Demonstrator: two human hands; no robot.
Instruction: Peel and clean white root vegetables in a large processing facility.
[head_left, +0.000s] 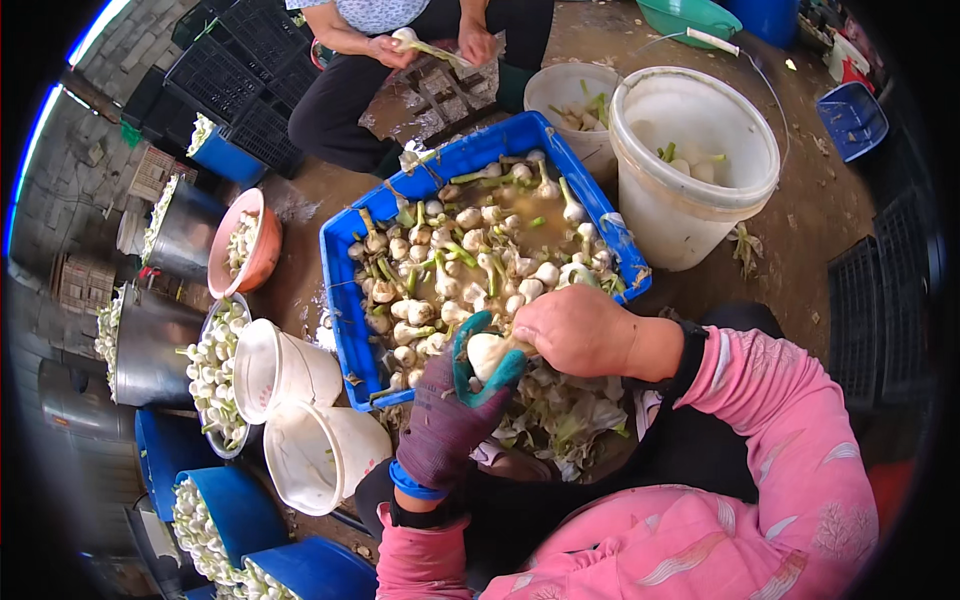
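Observation:
My left hand (465, 409), in a purple and green work glove, grips a pale garlic bulb (486, 355) between thumb and fingers. The bare fingers of my right hand (574, 330) are closed at the bulb's right side, seemingly on its outer skin or stem; the fingertips are partly hidden. Both hands are over the near edge of a blue plastic tub (341, 315). Many garlic bulbs with short green stems (446, 281) lie in the tub's murky water (540, 217). Below my hands is a heap of peeled garlic skins and leaves (566, 420).
Two white buckets (690, 217) (544, 90) holding some bulbs stand right of the tub. Two tipped white buckets (360, 450) (319, 367) lie left, near a pink basin (270, 247) and garlic-filled blue drums (247, 510). Across the tub, a person's hands (390, 51) hold a garlic stalk.

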